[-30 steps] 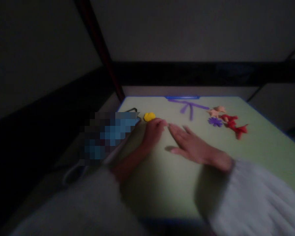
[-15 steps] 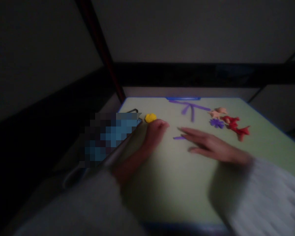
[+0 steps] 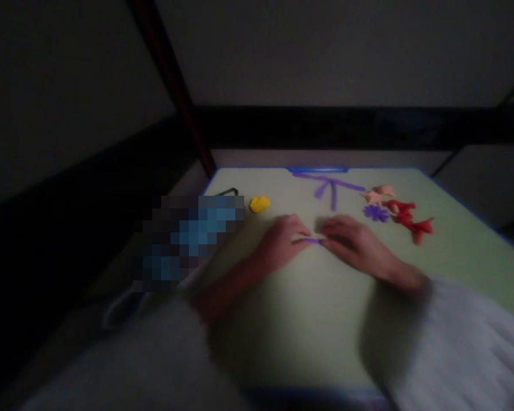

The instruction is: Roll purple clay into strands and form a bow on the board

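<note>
A thin purple clay strip [image 3: 312, 241] lies on the pale green board [image 3: 308, 319] in dim light. My left hand [image 3: 282, 245] has its fingertips pinched on the strip's left end. From the right, my right hand [image 3: 355, 242] has curled fingers on the other end. Both hands meet near the board's middle. A yellow clay lump [image 3: 260, 204] sits just beyond my left hand.
At the board's far edge lies a purple stick-shaped clay figure [image 3: 329, 188]. To its right sit a purple clay flower [image 3: 376, 213], a peach piece [image 3: 379, 195] and red pieces [image 3: 409, 220]. A pixelated blue object [image 3: 192, 240] lies left of the board.
My right hand slid off the purple strip, which then lay bare, and has come back with curled fingers. My left hand moved right from the yellow lump onto the strip's end.
</note>
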### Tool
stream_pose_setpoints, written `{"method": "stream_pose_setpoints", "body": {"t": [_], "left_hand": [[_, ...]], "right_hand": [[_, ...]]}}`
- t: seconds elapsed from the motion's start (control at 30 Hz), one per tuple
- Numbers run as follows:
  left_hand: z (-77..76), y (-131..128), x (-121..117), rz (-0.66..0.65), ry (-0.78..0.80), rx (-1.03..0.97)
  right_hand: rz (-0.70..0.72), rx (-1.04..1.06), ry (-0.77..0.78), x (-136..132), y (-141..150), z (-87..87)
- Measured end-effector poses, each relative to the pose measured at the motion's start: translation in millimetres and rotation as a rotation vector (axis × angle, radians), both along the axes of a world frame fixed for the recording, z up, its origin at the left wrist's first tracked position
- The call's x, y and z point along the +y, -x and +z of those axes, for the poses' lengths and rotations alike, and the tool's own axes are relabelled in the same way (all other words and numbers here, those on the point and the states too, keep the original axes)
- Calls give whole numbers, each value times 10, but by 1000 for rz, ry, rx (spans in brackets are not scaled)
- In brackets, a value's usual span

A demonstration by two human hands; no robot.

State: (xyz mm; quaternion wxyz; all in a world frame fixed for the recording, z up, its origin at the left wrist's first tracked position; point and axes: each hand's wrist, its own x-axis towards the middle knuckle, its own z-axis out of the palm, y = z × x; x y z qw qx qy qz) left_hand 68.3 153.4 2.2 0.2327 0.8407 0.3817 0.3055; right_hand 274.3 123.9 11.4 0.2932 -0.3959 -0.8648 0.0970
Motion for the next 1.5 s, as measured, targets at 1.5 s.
{"method": "stream_pose_setpoints", "body": {"t": [1.5], "left_hand": [[282, 107, -277, -283, 10, 472]], "right_hand": [[-135, -18, -83, 57, -90, 49]]}}
